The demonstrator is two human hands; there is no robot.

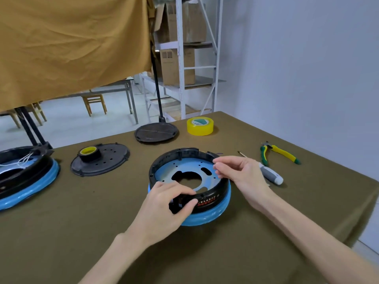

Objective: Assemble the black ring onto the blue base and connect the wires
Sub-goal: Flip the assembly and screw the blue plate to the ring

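Note:
A black ring (174, 156) sits on the blue base (213, 214) in the middle of the olive table. Inside the ring lies a light blue plate (190, 165) with holes and a large cut-out. My left hand (168, 203) grips the ring's near rim, thumb outside and fingers over the top. My right hand (238, 171) hovers at the ring's right rim with its fingertips pinched together; a thin wire seems to be between them, too fine to tell. A short wire end (220, 154) sticks out behind the ring's far right edge.
A second black-and-blue unit with white wires (24, 175) sits at the left edge. A black cover carrying a tape roll (100, 161), a round black lid (156, 132), yellow tape (200, 126), a screwdriver (270, 175) and green-yellow pliers (279, 153) lie around.

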